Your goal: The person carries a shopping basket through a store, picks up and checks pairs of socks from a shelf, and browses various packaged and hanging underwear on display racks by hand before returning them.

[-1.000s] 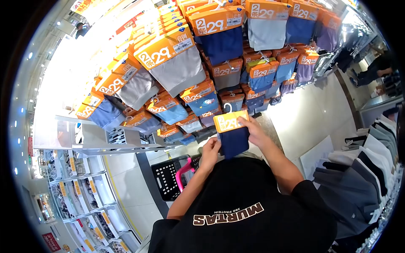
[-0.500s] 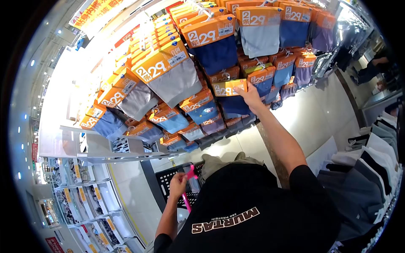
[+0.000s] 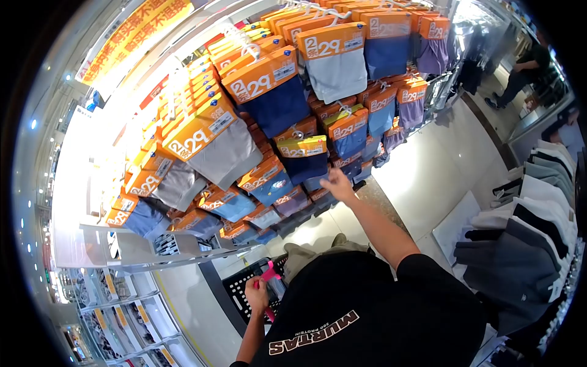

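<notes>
My right hand [image 3: 337,185] is in mid-air with fingers apart and nothing in it, just below and right of a pack of navy underwear [image 3: 307,168] with a yellow top card. That pack hangs on the lower row of the rack. Down at the left, my left hand [image 3: 257,293] is closed round the pink handle [image 3: 269,273] of a black basket [image 3: 235,286]. The basket is partly hidden by my body. Above the yellow-card pack hangs another navy pack [image 3: 276,107] with an orange card, and a light grey pack [image 3: 335,73] is beside it.
Folded underwear with orange price cards fills the rack ahead. White shelves of small goods [image 3: 128,318] stand at the lower left. Grey, black and white clothes [image 3: 520,257] hang at the right. Another person [image 3: 520,76] is at the upper right, beyond the tiled floor [image 3: 440,153].
My right hand has let go of the yellow-card pack and drawn back down from it. The pack now hangs on the rack. My left hand still grips the pink handle; the view has shifted.
</notes>
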